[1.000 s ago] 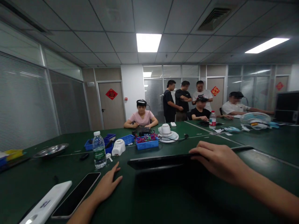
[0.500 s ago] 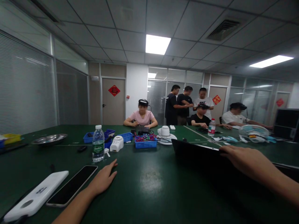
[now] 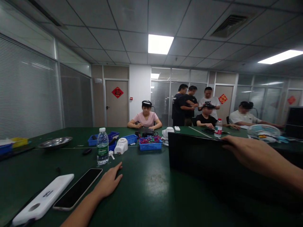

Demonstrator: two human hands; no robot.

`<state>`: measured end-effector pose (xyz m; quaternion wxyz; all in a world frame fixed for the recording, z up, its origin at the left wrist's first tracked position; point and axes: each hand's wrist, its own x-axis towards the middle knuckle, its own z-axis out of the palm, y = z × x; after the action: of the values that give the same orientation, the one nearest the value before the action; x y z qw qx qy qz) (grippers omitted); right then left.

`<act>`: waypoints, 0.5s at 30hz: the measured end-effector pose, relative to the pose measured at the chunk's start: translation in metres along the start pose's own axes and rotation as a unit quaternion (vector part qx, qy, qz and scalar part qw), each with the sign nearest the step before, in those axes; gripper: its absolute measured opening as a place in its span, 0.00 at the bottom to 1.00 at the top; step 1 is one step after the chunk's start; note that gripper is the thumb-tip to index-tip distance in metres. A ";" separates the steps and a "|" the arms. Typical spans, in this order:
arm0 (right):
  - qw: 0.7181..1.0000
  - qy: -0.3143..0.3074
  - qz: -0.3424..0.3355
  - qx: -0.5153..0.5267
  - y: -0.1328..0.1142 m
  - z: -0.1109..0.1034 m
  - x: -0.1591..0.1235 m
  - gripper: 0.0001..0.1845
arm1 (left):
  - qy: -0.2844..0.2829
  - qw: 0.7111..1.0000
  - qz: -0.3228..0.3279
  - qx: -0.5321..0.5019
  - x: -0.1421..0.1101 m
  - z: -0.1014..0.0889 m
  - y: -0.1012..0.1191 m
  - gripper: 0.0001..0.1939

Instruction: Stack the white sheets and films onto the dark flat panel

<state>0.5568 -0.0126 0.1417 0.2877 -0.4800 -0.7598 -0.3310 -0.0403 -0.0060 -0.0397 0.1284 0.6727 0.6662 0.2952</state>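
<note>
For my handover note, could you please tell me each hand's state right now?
Left hand: open, holding nothing, resting on the green table.
Right hand: closed on the top edge of the thin black panel.

The left bare hand (image 3: 109,181) has a smooth back, slender fingers that taper toward the tips, and a slim thumb set apart from them. Its narrow wrist runs into a smooth bare left forearm (image 3: 86,206), which widens toward the lower edge of the view. The right bare hand (image 3: 248,149) looks broader, with a rounded back and tapering fingers. Its bare right forearm (image 3: 282,171) is smooth too and is cut off by the right edge. Fingernail detail is too small to tell.
</note>
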 end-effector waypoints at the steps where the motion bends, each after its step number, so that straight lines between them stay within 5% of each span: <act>1: 0.999 -0.025 -0.041 0.013 -0.010 -0.008 0.001 0.19 | -0.002 1.000 0.000 -0.003 0.001 0.001 0.000 0.39; 6: 0.981 -0.097 -0.157 0.063 -0.094 -0.057 -0.006 0.11 | -0.004 0.999 -0.001 -0.034 0.005 0.004 0.005 0.40; 9: 0.965 -0.112 -0.223 0.082 -0.153 -0.064 -0.023 0.06 | 0.002 0.998 -0.008 -0.065 0.007 0.000 0.009 0.39; 11: 0.955 -0.094 -0.274 0.062 -0.187 -0.044 -0.041 0.06 | 0.006 0.996 -0.014 -0.087 0.007 -0.005 0.012 0.41; 15: 0.935 -0.007 -0.351 0.044 -0.235 0.038 -0.075 0.10 | 0.010 0.995 -0.017 -0.101 0.001 -0.016 0.020 0.45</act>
<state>0.3636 -0.0990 0.0088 0.1692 -0.1721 -0.8955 -0.3740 -0.0331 -0.0097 -0.0159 0.1934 0.6419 0.6458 0.3655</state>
